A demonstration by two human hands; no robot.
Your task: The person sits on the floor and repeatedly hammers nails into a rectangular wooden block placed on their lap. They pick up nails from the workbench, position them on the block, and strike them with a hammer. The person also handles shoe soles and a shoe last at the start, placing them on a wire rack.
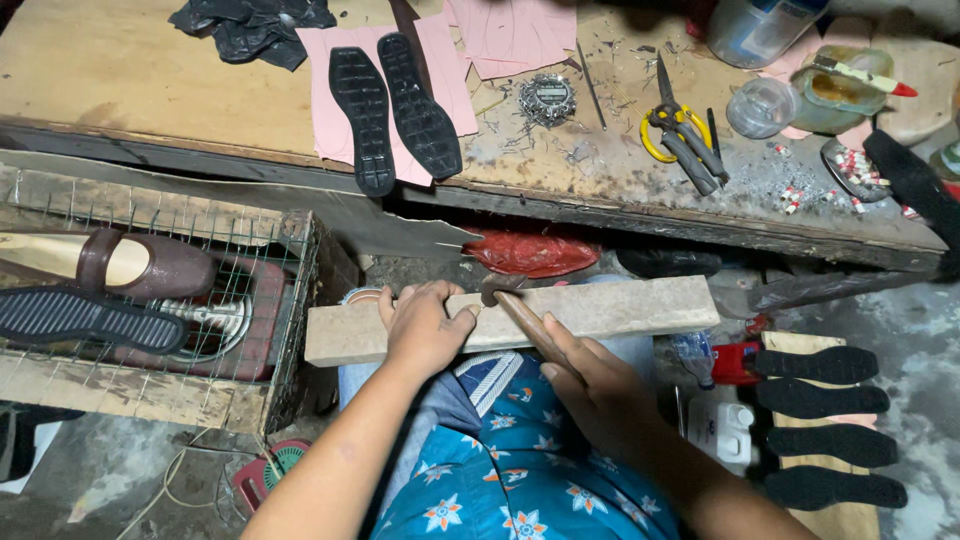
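The left hand [425,325] clamps the pale wooden block [600,308] across the lap below the table [130,75]; the right hand [590,385] grips a hammer [520,310] whose head rests on it; a glancing strike could catch the nearby fingers.

- Worn wooden counter [130,70] across the top, its surface scratched, stained and dusted with grit toward the right.
- Dark, chipped front edge along the counter.
- Wire-mesh crate [265,300] with wooden slats at the left, below the counter.
- Grey, mottled concrete floor [915,330] at the right and lower left.
- Dim light, shadows under the counter.
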